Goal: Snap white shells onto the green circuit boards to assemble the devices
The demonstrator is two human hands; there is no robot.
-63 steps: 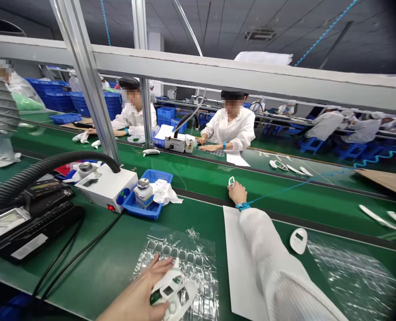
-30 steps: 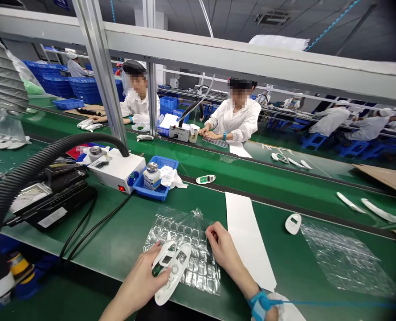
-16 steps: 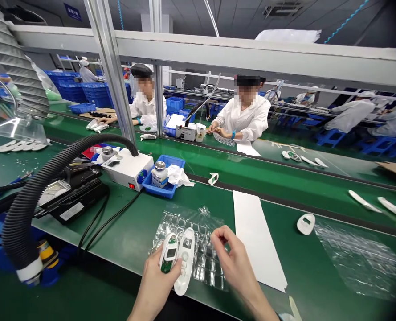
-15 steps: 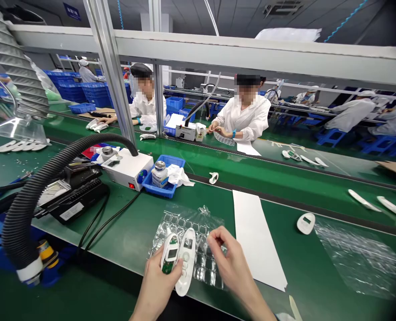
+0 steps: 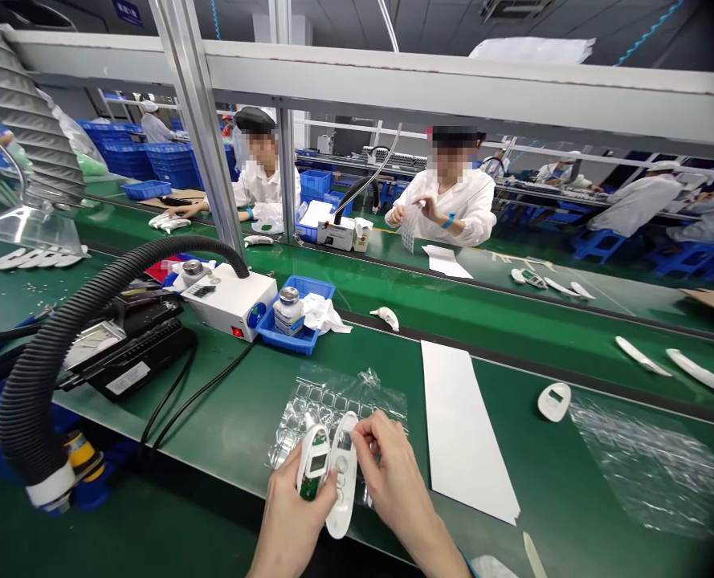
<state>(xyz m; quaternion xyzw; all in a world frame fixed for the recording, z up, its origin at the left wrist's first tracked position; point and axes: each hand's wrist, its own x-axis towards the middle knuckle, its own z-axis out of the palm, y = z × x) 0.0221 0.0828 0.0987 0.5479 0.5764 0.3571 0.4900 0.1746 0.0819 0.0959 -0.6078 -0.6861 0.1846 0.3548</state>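
Note:
My left hand [image 5: 287, 514] grips two white oblong device shells side by side at the bench's near edge. The left shell [image 5: 312, 463] shows a small screen and a green circuit board; the right shell [image 5: 343, 475] is a plain white cover with a window and button holes. My right hand [image 5: 386, 474] pinches the upper edge of the right shell with thumb and fingertips. Both hands hover over a sheet of clear bubble wrap [image 5: 324, 401] lying on the green bench.
A white paper strip [image 5: 462, 425] lies right of my hands, with a small white part [image 5: 554, 400] and more bubble wrap [image 5: 646, 466] beyond. A blue tray with a bottle [image 5: 290, 315], a white box unit [image 5: 230, 297] and a black hose [image 5: 61, 337] stand left. Workers sit across the conveyor.
My right hand came back from the conveyor, where it left a white part, and closed on the right shell. My left hand raised both shells upright. The part rides the belt.

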